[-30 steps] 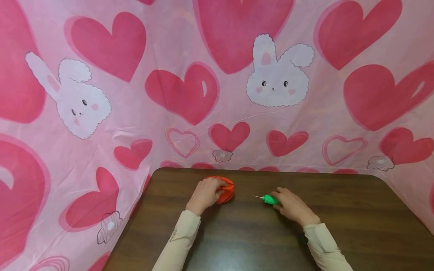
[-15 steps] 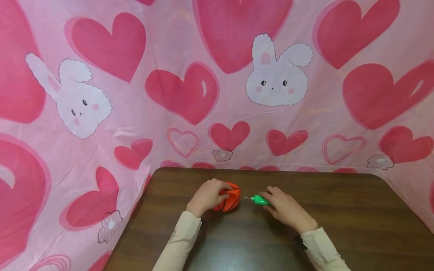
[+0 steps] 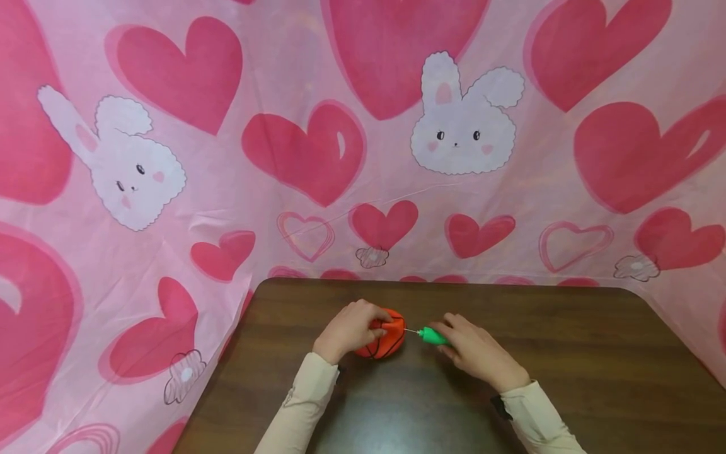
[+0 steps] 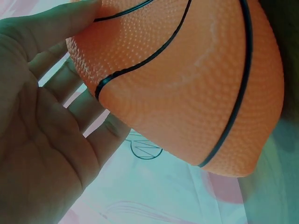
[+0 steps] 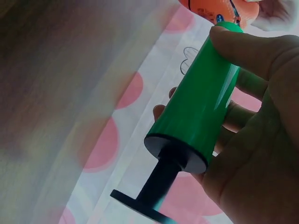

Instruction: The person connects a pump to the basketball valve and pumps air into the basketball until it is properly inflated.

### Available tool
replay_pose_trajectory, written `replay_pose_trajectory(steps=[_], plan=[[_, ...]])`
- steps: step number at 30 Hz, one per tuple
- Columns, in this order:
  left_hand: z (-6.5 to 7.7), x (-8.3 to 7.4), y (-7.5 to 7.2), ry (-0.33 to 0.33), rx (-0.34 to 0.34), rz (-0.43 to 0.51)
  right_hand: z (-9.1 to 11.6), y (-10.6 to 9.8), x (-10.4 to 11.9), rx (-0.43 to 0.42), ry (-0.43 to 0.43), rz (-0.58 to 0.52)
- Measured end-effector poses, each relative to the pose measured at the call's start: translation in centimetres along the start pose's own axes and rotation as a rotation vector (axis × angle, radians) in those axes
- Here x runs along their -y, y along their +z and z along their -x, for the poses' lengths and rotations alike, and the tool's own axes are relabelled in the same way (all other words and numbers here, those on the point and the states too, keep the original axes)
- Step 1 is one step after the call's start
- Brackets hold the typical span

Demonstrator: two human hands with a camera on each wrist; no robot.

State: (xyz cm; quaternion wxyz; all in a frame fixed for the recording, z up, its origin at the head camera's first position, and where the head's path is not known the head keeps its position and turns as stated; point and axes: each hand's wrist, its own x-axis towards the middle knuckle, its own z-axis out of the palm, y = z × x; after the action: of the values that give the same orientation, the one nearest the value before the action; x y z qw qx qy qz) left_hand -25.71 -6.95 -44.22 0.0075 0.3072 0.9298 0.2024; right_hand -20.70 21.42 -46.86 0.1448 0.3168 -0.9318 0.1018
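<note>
Left hand [image 3: 347,329]: bare, back uppermost, thumb and fingers pinching the edge of a dented, pebbled orange ball [image 3: 388,343] with black seam lines. Right hand [image 3: 476,353]: bare, thumb and fingers curled round a green, tapered, cylindrical pump [image 3: 433,335]; black plunger [image 5: 159,184] with flat handle, projecting from the pump's rear. Thin needle [image 3: 411,330]: at the pump's front, pointing left, reaching the ball's side; whether inserted, cannot tell. Cream sleeves [image 3: 307,391]: both angled inward and forward, hands nearly level. Ball position: under the left hand's fingers, over a dark brown, wood-grain worktop [image 3: 567,340]. Backdrop: pink, heart-and-rabbit-printed cloth [image 3: 283,63].
</note>
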Motion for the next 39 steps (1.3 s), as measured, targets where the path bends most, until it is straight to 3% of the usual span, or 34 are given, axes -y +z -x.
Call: replay_pose_trajectory(steps=[7,13,20,27,39], plan=[[-0.2,-0.3,0.6,0.024,-0.023,-0.023,0.2,0.0,0.1,0.091,0.087,-0.019],[-0.7,-0.6,1.7,0.062,-0.086,-0.138,0.4,-0.1,0.5,0.115,0.137,-0.014],[-0.9,-0.8,2.2,0.105,-0.121,-0.195,0.7,-0.4,-0.1,0.03,0.074,-0.04],[-1.0,-0.8,2.4,0.115,-0.136,-0.213,0.8,-1.1,-0.6,0.07,0.098,0.003],[-1.1,-0.6,3.1,0.178,-0.211,-0.202,0.7,-0.9,-0.3,0.029,0.087,0.046]])
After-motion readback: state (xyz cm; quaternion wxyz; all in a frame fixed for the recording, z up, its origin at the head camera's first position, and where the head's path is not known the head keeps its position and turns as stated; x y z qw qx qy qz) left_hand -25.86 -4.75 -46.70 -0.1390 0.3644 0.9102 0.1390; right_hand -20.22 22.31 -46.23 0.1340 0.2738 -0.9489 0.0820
